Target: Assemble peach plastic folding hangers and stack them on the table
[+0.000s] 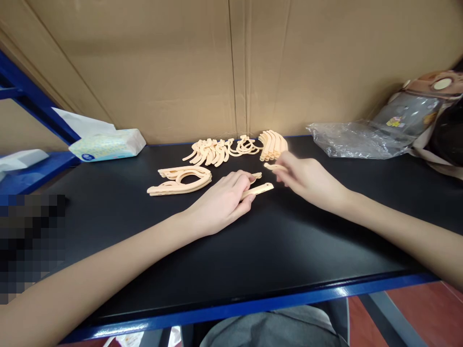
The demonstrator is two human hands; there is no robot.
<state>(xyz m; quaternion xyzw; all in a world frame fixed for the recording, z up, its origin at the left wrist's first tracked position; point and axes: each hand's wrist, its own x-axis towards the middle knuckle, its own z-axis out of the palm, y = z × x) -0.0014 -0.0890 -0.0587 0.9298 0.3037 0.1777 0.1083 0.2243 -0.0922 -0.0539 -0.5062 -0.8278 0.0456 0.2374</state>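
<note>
My left hand is closed around a beige plastic folding hanger, whose straight end and a second arm stick out past the fingers; the palm hides the rest. In my right hand, the fingers pinch a small curved beige hanger part, slightly blurred and partly covered. Left of my left hand lie folded beige hangers, stacked with an oval opening between their arms. Behind the hands are a row of curved hook-like parts, a heap of ring-shaped parts and a neat stack of hanger arms.
A tissue pack stands at the back left near a blue metal frame. Clear plastic wrap and a bag lie at the back right. Cardboard rises behind the black table, which has a blue front edge.
</note>
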